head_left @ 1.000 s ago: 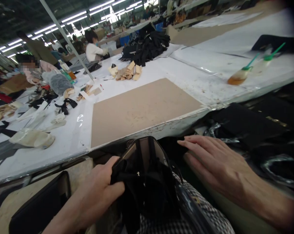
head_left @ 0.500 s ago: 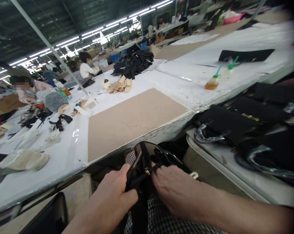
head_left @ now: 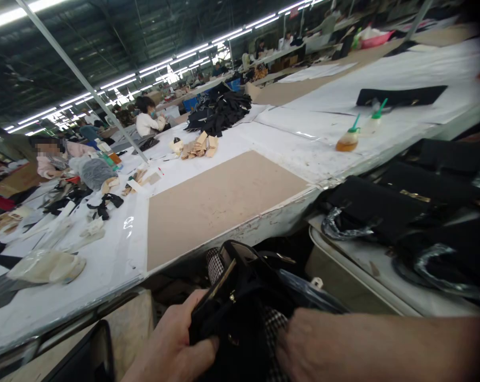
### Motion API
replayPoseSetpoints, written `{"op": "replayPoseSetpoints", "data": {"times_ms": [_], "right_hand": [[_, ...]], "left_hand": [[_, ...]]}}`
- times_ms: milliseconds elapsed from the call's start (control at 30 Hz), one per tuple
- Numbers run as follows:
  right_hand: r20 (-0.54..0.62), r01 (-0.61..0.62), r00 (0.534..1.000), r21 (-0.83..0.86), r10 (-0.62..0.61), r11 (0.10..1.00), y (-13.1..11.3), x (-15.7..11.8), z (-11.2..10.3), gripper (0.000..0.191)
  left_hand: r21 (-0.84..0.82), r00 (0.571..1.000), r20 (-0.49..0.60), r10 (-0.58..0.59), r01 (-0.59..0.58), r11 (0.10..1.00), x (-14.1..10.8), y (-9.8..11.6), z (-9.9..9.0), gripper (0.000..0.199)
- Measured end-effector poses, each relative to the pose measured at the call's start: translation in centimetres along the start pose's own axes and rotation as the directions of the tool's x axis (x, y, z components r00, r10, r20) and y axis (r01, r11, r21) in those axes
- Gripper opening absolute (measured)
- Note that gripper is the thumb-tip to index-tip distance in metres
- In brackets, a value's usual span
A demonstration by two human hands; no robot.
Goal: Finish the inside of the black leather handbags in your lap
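A black handbag with small gold-coloured metal fittings is propped upright in my lap, its mouth near the table edge. My left hand grips its left side, the thumb on the face turned to me and the fingers behind. At the bag's lower right, my right hand is curled closed against black-and-white checked cloth. Its fingertips are hidden and slightly blurred, so what they hold does not show.
A white-covered table with a brown board runs ahead. Finished-looking black bags lie to the right on a pale bin. A glue bottle, wooden pieces and a black cloth pile sit farther off. Co-workers sit at left.
My right hand has moved from the gold fitting at the bag's mouth down to its lower right. The bag's black face now shows more widely. My left hand keeps its grip.
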State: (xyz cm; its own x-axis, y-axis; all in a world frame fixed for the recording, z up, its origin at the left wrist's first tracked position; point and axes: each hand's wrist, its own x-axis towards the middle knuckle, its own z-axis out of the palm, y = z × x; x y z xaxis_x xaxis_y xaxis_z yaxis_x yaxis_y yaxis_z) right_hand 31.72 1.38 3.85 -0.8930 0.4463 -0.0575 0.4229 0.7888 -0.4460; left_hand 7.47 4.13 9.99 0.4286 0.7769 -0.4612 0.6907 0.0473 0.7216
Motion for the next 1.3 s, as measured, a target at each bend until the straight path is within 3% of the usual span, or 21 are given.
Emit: {"op": "replayPoseSetpoints", "data": {"times_ms": [100, 167, 233, 300, 400, 533, 600, 767, 933, 1100, 1167, 1300], "right_hand": [[0.037, 0.07, 0.997, 0.109, -0.075, 0.992, -0.6, -1.9, -4.4, 0.015], [-0.085, -0.014, 0.996, 0.144, 0.026, 0.989, 0.8, -0.8, -6.9, 0.017], [-0.24, -0.019, 0.969, 0.148, 0.055, 0.989, 3.1, 1.4, -7.9, 0.014], [-0.189, -0.05, 0.978, 0.208, 0.09, 0.977, 5.3, 3.7, -7.4, 0.016], [0.053, -0.145, 0.989, 0.29, 0.136, 0.946, 7.2, 5.8, -5.8, 0.033], [0.222, -0.216, 0.962, 0.273, 0.157, 0.938, 7.1, 6.6, -5.6, 0.054], [0.263, -0.215, 0.952, 0.217, 0.155, 0.952, 6.9, 6.8, -5.9, 0.053], [0.273, -0.154, 0.955, 0.116, 0.117, 0.981, 7.6, 7.3, -5.8, 0.036], [0.323, -0.169, 0.935, 0.038, 0.148, 0.985, 7.0, 7.6, -5.5, 0.066], [0.357, -0.111, 0.919, -0.181, 0.17, 0.977, 3.8, 8.4, -4.6, 0.07], [0.321, -0.086, 0.933, -0.246, 0.165, 0.965, 3.0, 8.5, -4.0, 0.063], [0.171, -0.074, 0.977, -0.297, 0.129, 0.952, 3.6, 7.8, -3.4, 0.025]], "left_hand": [[-0.071, 0.999, -0.028, 0.035, -0.037, 0.997, -0.1, -2.3, 0.4, 0.029], [-0.074, 0.996, -0.045, 0.074, -0.078, 0.994, -0.1, -3.7, 0.9, 0.038], [-0.036, 0.993, -0.076, 0.085, -0.087, 0.996, -0.3, -4.5, 1.4, 0.047], [0.007, 0.992, -0.117, 0.051, -0.051, 0.999, -0.6, -5.0, 1.6, 0.052], [0.047, 0.983, -0.181, -0.03, 0.039, 0.998, -1.5, -5.1, 1.3, 0.055], [0.116, 0.956, -0.244, -0.163, 0.196, 0.974, -2.0, -4.9, 1.0, 0.057], [0.11, 0.955, -0.237, -0.178, 0.209, 0.972, -1.7, -4.9, 1.0, 0.054], [0.065, 0.957, -0.236, -0.167, 0.187, 0.98, -1.2, -4.9, 1.0, 0.055], [0.07, 0.956, -0.249, -0.155, 0.177, 0.982, -1.0, -4.5, 1.2, 0.052], [0.039, 0.956, -0.255, -0.145, 0.16, 0.986, -0.6, -3.4, 1.5, 0.051], [0.041, 0.955, -0.261, -0.143, 0.158, 0.987, -0.6, -3.2, 1.5, 0.05], [0.027, 0.963, -0.237, -0.124, 0.135, 0.991, -0.8, -3.2, 1.2, 0.05]]}}
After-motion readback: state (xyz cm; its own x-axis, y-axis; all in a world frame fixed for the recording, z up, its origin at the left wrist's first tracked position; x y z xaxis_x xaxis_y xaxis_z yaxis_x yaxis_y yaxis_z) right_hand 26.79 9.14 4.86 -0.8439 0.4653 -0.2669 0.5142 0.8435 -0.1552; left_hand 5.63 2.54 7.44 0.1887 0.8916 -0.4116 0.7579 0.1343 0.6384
